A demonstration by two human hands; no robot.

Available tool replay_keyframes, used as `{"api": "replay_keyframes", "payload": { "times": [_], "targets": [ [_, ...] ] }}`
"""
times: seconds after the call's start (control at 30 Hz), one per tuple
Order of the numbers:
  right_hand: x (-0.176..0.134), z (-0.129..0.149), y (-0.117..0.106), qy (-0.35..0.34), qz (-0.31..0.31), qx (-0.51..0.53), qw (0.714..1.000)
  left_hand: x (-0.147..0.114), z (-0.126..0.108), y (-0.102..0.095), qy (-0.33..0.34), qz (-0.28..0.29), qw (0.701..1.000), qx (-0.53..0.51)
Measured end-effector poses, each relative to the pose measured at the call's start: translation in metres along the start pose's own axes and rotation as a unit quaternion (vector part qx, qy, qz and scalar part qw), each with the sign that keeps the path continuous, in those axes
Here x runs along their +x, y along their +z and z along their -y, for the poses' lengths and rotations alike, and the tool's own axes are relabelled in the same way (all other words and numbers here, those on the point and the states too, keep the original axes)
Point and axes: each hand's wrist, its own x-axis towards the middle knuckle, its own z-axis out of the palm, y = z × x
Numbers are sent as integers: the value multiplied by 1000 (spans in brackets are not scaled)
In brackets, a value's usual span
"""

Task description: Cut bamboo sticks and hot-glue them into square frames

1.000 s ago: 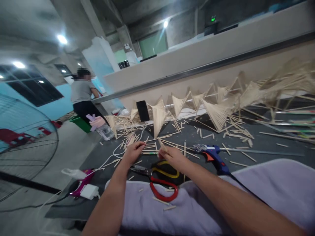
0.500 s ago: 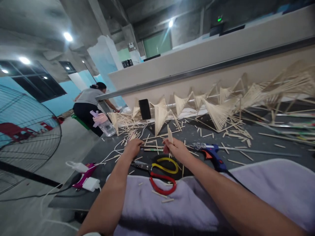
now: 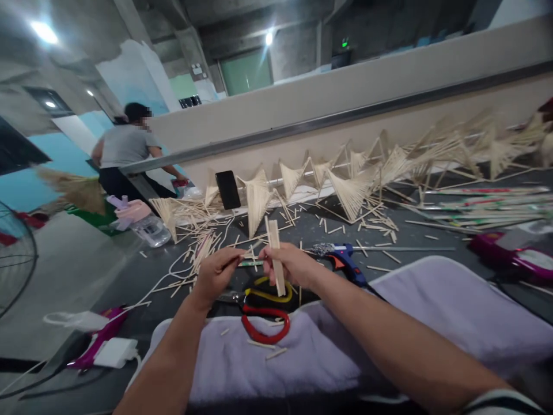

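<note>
My right hand (image 3: 294, 265) is closed around a narrow flat strip of pale wooden sticks (image 3: 280, 279), held nearly upright. To its left, my left hand (image 3: 215, 275) pinches the end of a thin wooden stick (image 3: 253, 248) that points toward the right hand. Below both hands lie large scissors with one red and one yellow handle (image 3: 265, 327), partly on a lilac cloth (image 3: 319, 363). A blue glue gun (image 3: 352, 268) with an orange trigger rests on the dark table just right of my right hand.
Fan-shaped stick structures (image 3: 349, 193) line the low wall. A black phone (image 3: 227, 189) leans upright among them. Loose sticks (image 3: 203, 242) are scattered around. At left are a water bottle (image 3: 149, 227) and a power strip with plugs (image 3: 101, 340). Another person (image 3: 125, 144) bends over farther back.
The view has swung right, bringing a purple device into sight at the right edge. My hands are closer together, and the stick strip has turned so more of its length shows.
</note>
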Motion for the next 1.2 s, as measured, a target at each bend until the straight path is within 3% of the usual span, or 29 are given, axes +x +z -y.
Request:
{"api": "replay_keyframes", "payload": {
  "times": [0.1, 0.17, 0.27, 0.37, 0.53, 0.7, 0.83, 0.9, 1.0, 1.1, 1.2],
  "targets": [
    [-3, -2, 2, 85, 104, 35, 990, -2, -3, 4, 77, 36, 995, 48],
    [-4, -3, 3, 120, 142, 45, 982, -3, -3, 6, 101, 39, 992, 72],
    [-6, -2, 5, 138, 161, 32, 977, -4, -4, 8, 103, 43, 989, 95],
    [-6, -2, 5, 144, 132, 5, 981, -4, -4, 8, 101, 56, 988, 100],
    [0, -6, -2, 115, 79, 6, 990, 1, 17, 2, 37, -30, 992, 118],
    [0, -7, -9, 92, 120, 38, 988, 4, 47, 3, -31, 36, 993, 105],
    [-1, -6, -9, 89, 153, 50, 983, 5, 31, 12, -84, -9, 996, -39],
    [-1, -8, -9, 94, 165, 47, 981, 4, 14, 19, -135, -5, 973, -189],
    [0, -11, -8, 107, 177, 39, 978, 3, -9, 29, -199, 0, 906, -374],
    [0, -13, -6, 115, 196, 31, 973, 3, -21, 37, -255, 26, 851, -458],
    [0, -13, -4, 134, 213, 22, 968, 4, -25, 39, -302, 74, 818, -483]
  ]
}}
